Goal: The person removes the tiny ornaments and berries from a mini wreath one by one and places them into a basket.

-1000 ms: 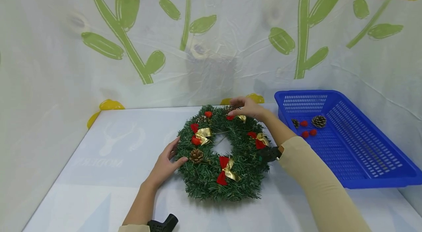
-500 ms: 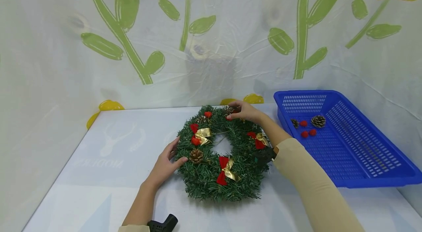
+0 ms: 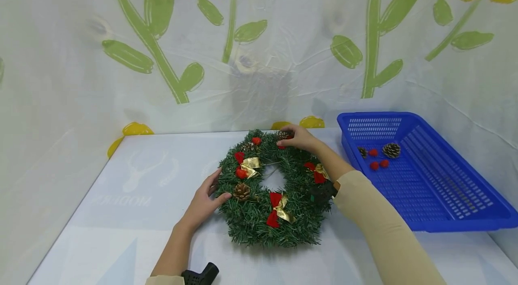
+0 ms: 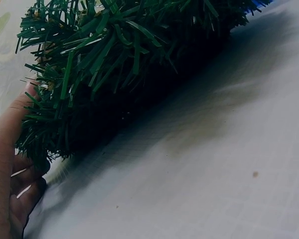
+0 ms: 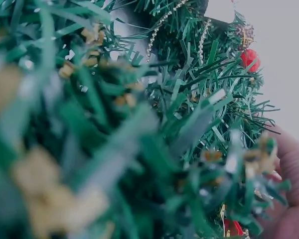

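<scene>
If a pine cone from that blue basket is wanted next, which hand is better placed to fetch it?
Probably the right hand, once free: the pine cones lie in the blue basket on that side. The left hand grips the left edge of the wreath, farther away.

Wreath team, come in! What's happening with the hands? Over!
Left hand grips the wreath's left edge. Right hand at its far side, grip unclear. Wreath on table. Blue basket off right, not blocking.
</scene>
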Tool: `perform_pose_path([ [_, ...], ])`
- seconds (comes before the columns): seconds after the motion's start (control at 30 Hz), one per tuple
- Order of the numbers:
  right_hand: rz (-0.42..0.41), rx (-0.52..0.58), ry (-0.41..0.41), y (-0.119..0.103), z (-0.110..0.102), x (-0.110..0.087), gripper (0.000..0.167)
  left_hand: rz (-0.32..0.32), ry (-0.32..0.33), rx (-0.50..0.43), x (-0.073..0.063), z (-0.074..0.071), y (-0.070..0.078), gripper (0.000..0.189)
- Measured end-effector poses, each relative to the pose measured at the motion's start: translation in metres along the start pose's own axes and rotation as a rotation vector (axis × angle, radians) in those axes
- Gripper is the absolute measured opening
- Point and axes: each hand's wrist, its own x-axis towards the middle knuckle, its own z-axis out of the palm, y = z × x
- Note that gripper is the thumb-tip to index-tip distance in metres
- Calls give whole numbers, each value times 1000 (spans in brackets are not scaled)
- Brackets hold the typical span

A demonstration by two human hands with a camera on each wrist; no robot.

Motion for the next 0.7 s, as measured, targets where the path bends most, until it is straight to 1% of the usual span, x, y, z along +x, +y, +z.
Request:
perform_pose_path([
  [0.13,-31,-13,33,0,1,-1,60,-4,-5,-2,0,0,0,76],
  [0.33,-89,-38,46,-2,1,-5,58,-8,-6,-1,1,0,-1,76],
  [0.47,-107,-23,55,0,0,-8,56,-4,-1,5,1,1,-1,76],
  [0.5,-110,-15,56,-5,0,-13,55,-2,-1,8,1,1,-1,76],
  [0.57,-125,7,55,-4,-1,-14,55,0,-1,12,1,1,-1,76],
  [0.6,-144,17,52,-1,-1,-14,56,0,-1,16,1,1,-1,76],
  [0.63,-189,35,56,9,-1,-8,55,-1,-1,17,1,1,-1,76],
  [0.67,-206,41,52,12,-2,-7,55,-2,-1,20,1,0,-1,76],
  [0.7,-204,41,50,14,-2,-5,55,-3,-1,22,1,0,-1,76],
])
